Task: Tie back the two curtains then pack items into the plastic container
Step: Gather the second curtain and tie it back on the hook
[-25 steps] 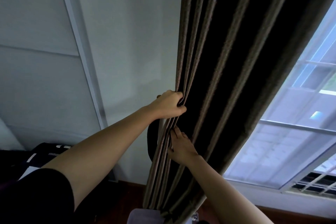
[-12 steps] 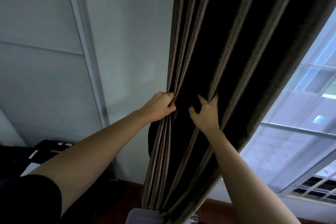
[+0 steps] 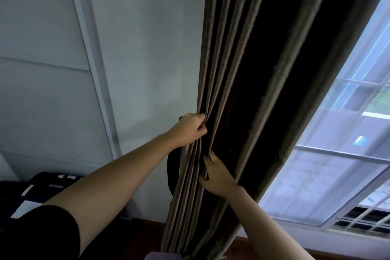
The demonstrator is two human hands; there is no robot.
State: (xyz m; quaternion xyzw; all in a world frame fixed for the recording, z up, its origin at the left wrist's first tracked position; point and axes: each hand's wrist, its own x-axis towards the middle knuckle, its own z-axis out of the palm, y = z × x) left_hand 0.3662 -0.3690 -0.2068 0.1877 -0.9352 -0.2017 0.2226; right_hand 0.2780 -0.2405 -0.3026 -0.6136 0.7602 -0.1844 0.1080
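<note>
The fingers of the left hand (image 3: 187, 130) are clenched on the gathered pleats of the curtain (image 3: 242, 91), which hangs long from top to floor beside the wall (image 3: 147, 48), while the right hand (image 3: 217, 177), just below, pinches the next folds.

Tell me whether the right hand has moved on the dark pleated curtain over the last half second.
Yes. The right hand dropped down the dark pleated curtain, from level with the left hand to below it.
</note>
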